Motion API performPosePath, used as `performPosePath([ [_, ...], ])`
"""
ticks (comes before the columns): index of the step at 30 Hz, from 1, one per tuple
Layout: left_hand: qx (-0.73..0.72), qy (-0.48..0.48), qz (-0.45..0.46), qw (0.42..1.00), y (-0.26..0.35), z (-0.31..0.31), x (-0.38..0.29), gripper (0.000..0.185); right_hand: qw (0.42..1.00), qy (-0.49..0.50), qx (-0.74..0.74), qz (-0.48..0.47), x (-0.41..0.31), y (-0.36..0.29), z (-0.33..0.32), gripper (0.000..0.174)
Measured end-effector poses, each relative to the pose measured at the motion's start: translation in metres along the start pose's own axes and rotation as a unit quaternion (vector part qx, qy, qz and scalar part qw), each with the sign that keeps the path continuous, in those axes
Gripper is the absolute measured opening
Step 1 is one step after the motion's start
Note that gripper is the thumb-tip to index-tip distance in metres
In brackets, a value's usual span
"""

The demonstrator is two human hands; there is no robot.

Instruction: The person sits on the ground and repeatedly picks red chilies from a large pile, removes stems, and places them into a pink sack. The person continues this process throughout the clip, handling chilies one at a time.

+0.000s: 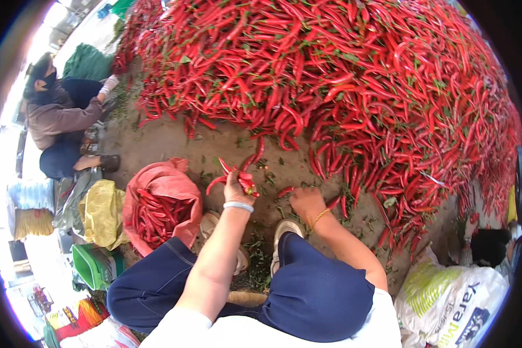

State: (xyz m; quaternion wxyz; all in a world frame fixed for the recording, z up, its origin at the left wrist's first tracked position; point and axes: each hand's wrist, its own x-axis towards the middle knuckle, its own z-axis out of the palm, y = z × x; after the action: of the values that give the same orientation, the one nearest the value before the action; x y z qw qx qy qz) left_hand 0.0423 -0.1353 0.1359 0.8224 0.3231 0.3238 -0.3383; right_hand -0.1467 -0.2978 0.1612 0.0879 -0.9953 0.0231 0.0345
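Note:
My left hand [239, 187], with a pale bracelet at the wrist, grips a small bunch of red chili peppers [246, 177]. Their tips and stems stick out on both sides of the fingers. Right of it, low over the dirt floor, is my right hand [308, 203], wearing a gold-coloured bracelet. Its fingers are curled and turned away. A red chili [286, 191] shows beside its knuckles, but whether the fingers hold one is hidden. To the left of my left hand stands a red woven sack [167, 177], its mouth rolled back, with red chilies [156, 217] inside.
A large heap of red chilies [287, 65] spreads ahead and to the right. A masked, gloved person [61, 113] crouches at the left. Also there are a yellow sack [102, 213] and a green plastic container [91, 267]. A white printed sack [452, 296] lies at lower right.

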Motion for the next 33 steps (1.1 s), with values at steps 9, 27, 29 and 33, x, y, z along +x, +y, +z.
performPosePath([
  [9, 0.106, -0.086, -0.107, 0.985, -0.027, -0.041, -0.039, 0.014, 0.993, 0.043, -0.087, 0.061, -0.114, 0.091, 0.0, 0.013],
  [27, 0.224, -0.093, -0.141, 0.96, -0.046, -0.101, -0.065, 0.031, 0.971, 0.019, 0.041, 0.233, -0.078, 0.049, 0.011, 0.019],
  [29, 0.159, -0.099, -0.138, 0.972, -0.047, -0.102, -0.064, 0.031, 0.927, 0.204, 0.185, 0.253, -0.059, 0.031, -0.007, 0.017],
  [33, 0.093, -0.13, -0.128, 0.979, -0.039, -0.077, -0.048, 0.029, 0.834, 0.357, 0.404, 0.113, 0.003, -0.026, -0.038, 0.02],
])
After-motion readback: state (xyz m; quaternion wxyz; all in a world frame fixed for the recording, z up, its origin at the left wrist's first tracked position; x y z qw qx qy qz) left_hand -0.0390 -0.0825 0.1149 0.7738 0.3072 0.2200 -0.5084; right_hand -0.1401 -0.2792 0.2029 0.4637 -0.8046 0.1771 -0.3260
